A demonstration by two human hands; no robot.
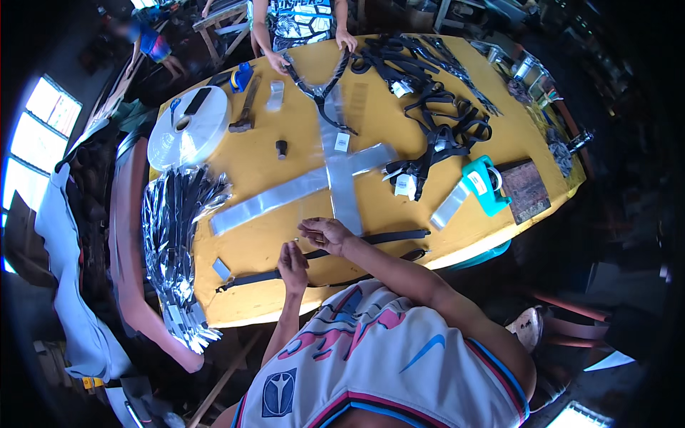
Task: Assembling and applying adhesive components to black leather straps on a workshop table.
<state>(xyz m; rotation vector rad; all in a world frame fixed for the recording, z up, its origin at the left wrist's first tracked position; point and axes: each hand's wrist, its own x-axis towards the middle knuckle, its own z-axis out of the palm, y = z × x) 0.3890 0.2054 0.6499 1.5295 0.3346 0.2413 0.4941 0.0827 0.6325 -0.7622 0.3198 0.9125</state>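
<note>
Black straps lie across the lower centre of the frame, long axes climbing gently rightward; the left hand overlaps them, nearer than the right hand, just above. Both hands' fingers are bunched, but whether they pinch anything cannot be told. Beyond, mid-frame, clear plastic strips cross.

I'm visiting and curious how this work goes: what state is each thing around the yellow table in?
Left grip: fingers curled, contents unclear
Right grip: fingers bent, contents unclear
Near black straps: laid lengthwise
Clear plastic strips: flat, crossing
White roll: lying flat
Hammer: lying down
Strap pile: tangled
Far strap: held by co-worker
</note>
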